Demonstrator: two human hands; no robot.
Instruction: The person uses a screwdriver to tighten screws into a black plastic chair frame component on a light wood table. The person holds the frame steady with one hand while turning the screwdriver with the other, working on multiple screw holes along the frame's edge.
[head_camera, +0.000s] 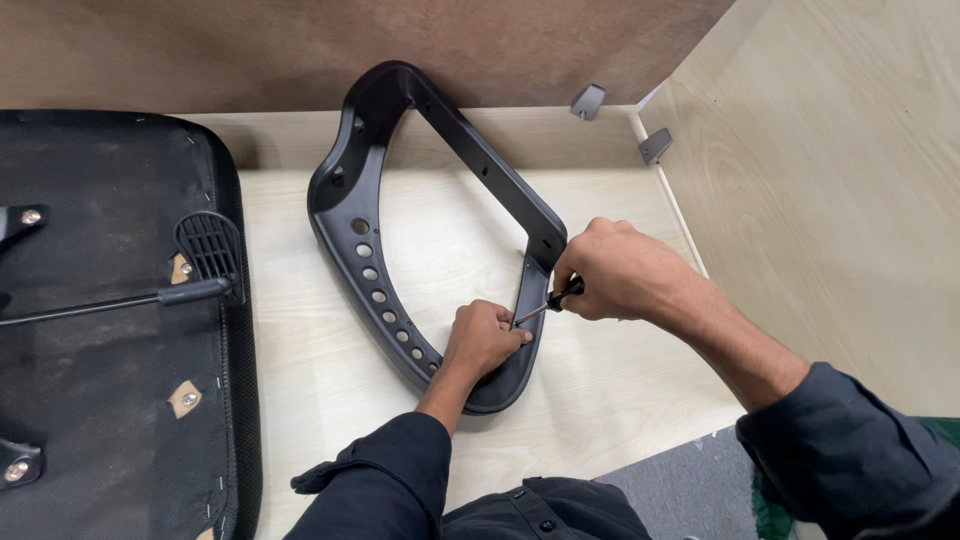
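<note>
A black plastic armrest frame (400, 230), a closed loop with a row of round holes along one side, is stood on edge on the pale wooden tabletop (620, 370). Its near lower corner is gripped by the left hand (485, 338), closed in a fist around the rim. Just right of it, a small screwdriver (548, 303) is held in the closed right hand (615, 270), its tip set against the frame's inner wall. Well to the left, an upturned seat base (110, 320) is lain.
</note>
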